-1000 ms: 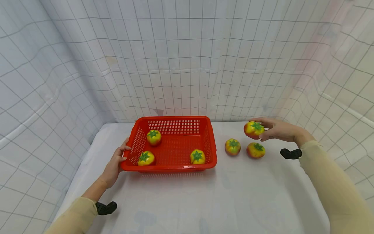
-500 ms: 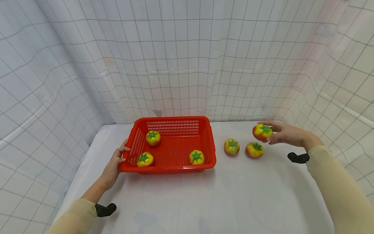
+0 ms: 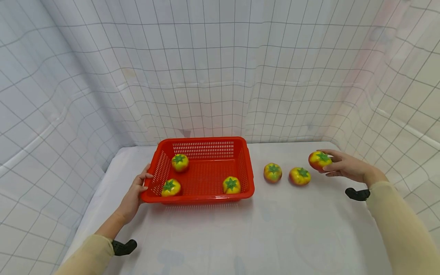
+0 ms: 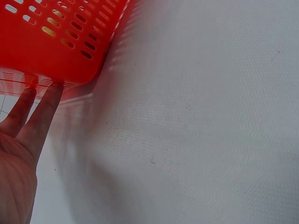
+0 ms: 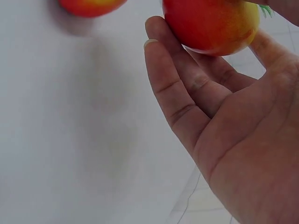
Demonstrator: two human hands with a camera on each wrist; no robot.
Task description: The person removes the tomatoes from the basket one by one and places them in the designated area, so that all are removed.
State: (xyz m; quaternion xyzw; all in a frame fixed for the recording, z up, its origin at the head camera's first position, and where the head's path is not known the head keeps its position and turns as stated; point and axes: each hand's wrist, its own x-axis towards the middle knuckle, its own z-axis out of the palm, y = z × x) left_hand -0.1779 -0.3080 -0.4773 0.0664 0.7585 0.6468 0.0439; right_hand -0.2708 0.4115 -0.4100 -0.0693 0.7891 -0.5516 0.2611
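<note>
My left hand (image 3: 132, 196) holds the left end of a red plastic basket (image 3: 197, 198), fingertips at its rim. In the left wrist view, two fairly straight fingers (image 4: 42, 109) meet the basket's red edge. Over the table at the right, my right hand (image 3: 347, 167) grips a red-and-yellow persimmon (image 3: 319, 161) with a green leafy top. The right wrist view shows its reddish side (image 5: 210, 28) between thumb and fingers. Left of that hand, another persimmon (image 3: 300, 177) and a greener one (image 3: 272, 173) sit on the table.
Inside the basket lie three more persimmons: one at the back left (image 3: 180, 163), one at the front left (image 3: 171, 188) and one at the front right (image 3: 232, 185). A white cloth covers the table (image 3: 261, 233). Checked white curtains (image 3: 220, 76) hang behind and along both sides.
My right hand has moved right and slightly down toward the table, carrying the persimmon past the two on the table. The left hand and basket stay put.
</note>
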